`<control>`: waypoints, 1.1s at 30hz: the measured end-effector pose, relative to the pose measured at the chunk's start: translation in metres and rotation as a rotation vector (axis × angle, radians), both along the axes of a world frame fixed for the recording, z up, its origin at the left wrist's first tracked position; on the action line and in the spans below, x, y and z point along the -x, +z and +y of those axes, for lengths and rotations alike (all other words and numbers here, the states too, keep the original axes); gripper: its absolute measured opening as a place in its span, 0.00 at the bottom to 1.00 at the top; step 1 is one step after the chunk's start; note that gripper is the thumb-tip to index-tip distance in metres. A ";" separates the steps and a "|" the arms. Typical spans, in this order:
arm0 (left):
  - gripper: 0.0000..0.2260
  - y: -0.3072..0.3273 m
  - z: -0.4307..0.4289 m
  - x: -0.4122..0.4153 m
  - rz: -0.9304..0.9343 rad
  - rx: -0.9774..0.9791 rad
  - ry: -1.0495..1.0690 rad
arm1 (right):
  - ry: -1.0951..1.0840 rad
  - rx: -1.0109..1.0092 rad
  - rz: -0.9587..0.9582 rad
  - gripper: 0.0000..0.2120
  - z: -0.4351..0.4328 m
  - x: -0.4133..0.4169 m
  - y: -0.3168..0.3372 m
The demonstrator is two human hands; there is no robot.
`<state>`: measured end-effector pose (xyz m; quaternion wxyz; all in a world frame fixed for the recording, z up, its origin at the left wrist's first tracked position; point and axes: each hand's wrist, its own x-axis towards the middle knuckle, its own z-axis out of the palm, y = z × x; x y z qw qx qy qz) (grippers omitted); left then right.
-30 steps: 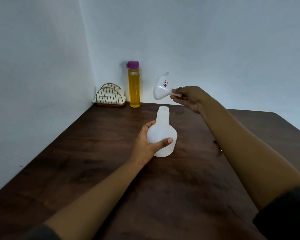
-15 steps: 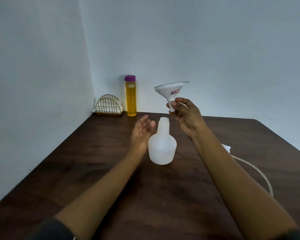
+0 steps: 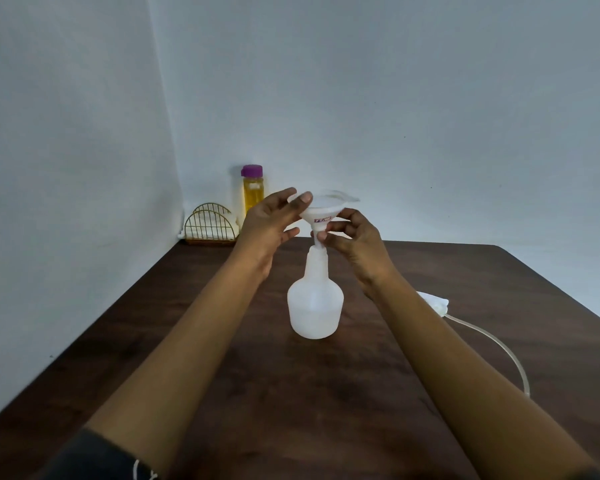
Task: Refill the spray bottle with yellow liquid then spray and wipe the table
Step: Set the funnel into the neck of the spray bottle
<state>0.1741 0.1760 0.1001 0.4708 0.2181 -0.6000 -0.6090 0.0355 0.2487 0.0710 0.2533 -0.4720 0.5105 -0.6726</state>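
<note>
Right hand (image 3: 357, 249) fingertips (image 3: 323, 236) pinch the funnel (image 3: 321, 213) stem. Left hand (image 3: 269, 225) fingers (image 3: 305, 198) touch the rim, nearly straight, steadying rather than gripping. The stem tip sits in the neck of the spray bottle (image 3: 315, 299), upright mid-table (image 3: 482, 292); nothing holds its body.

I flag the risks: the light bottle tips if either hand pushes sideways, and a shallow-seated funnel tilts and spills once pouring starts. The yellow liquid bottle (image 3: 253, 188), capped, stands at 11 o'clock. Reaching for it leaves the funnel unsupported. The trigger head (image 3: 437, 303) lies at 3 o'clock.
</note>
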 end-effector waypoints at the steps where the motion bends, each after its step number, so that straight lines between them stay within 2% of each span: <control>1: 0.23 0.000 0.001 0.001 -0.009 0.003 0.006 | -0.005 -0.006 0.033 0.18 0.000 -0.002 -0.001; 6: 0.22 -0.007 -0.002 0.007 -0.014 0.002 -0.014 | 0.001 -0.006 0.125 0.16 0.000 -0.002 -0.007; 9: 0.18 -0.016 -0.006 0.007 -0.022 -0.014 -0.022 | 0.072 -0.100 0.163 0.21 0.003 0.006 -0.006; 12: 0.25 -0.036 -0.009 0.003 -0.018 -0.054 -0.064 | 0.135 -0.202 0.198 0.31 0.011 0.022 -0.004; 14: 0.24 -0.056 -0.010 0.000 -0.022 -0.076 -0.107 | 0.163 -0.220 0.224 0.36 0.019 0.034 0.001; 15: 0.26 -0.066 -0.011 -0.002 -0.044 -0.070 -0.121 | 0.178 -0.213 0.222 0.36 0.022 0.040 0.006; 17: 0.36 -0.084 -0.016 -0.004 -0.141 -0.010 -0.171 | 0.186 -0.192 0.252 0.33 0.027 0.049 0.020; 19: 0.39 -0.097 -0.019 -0.005 -0.241 0.045 -0.265 | 0.218 -0.208 0.372 0.32 0.029 0.056 0.042; 22: 0.30 -0.110 -0.022 -0.007 -0.307 0.049 -0.356 | 0.413 -0.325 0.708 0.30 0.027 0.055 0.076; 24: 0.26 -0.116 -0.023 -0.008 -0.363 0.073 -0.366 | 0.474 -0.458 0.972 0.25 0.022 0.048 0.093; 26: 0.26 -0.120 -0.023 -0.008 -0.372 0.075 -0.358 | 0.422 -0.521 1.162 0.17 0.016 0.040 0.103; 30: 0.29 -0.121 -0.024 -0.008 -0.351 0.059 -0.352 | 0.235 -0.450 1.283 0.06 0.014 0.027 0.101; 31: 0.29 -0.121 -0.023 -0.008 -0.349 0.061 -0.355 | 0.200 -0.405 1.286 0.06 0.014 0.022 0.098; 33: 0.29 -0.121 -0.022 -0.008 -0.356 0.070 -0.355 | 0.132 -0.311 1.278 0.12 0.013 0.011 0.090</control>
